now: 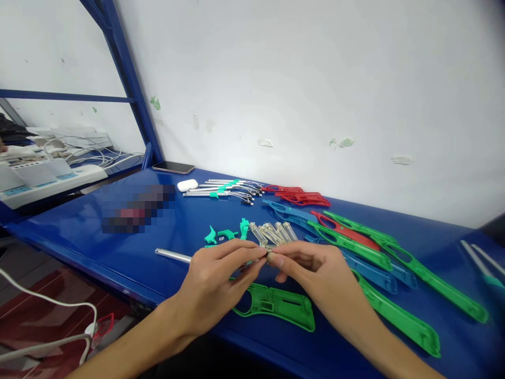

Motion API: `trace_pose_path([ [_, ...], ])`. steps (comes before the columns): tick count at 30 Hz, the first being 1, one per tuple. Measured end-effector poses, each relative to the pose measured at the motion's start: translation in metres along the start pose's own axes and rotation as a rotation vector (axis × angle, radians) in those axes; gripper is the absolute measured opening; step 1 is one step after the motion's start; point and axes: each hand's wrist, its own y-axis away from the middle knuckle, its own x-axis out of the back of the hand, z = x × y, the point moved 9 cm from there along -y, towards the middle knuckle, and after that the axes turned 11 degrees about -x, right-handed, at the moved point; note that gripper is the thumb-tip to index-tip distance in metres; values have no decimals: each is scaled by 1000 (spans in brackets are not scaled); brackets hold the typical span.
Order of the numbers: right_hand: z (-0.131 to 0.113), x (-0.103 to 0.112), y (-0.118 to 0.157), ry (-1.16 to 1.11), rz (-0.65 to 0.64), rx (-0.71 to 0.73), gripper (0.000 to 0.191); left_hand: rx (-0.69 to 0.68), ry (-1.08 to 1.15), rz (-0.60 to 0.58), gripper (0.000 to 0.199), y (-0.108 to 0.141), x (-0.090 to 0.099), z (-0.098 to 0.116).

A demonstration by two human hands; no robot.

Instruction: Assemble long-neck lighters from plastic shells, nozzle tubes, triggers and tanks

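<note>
My left hand (221,281) and my right hand (315,268) meet at the middle of the blue table, fingertips pinched together on a small piece too hidden to name. A silver metal tube (172,256) runs out to the left from behind my left hand. Just beyond the fingers lies a cluster of clear, pale cylindrical parts (276,231), with teal plastic pieces (228,233) to their left. Below my hands rests a green plastic shell (282,305), partly covered by my left hand.
Green, blue and red shells (347,239) spread over the right side. Metal rods with wires (221,188), a white case (187,185) and a phone (173,167) lie at the back. A power strip (55,184) sits far left; the wall (300,95) stands behind.
</note>
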Motion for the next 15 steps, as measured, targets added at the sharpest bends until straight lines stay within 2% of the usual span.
trace_pose_path([
  [7,-5,0,0,27,22,32,19,-7,-12,-5,12,-2,2,1],
  [15,-1,1,1,13,30,6,23,-41,-38,13,7,0,1,4],
])
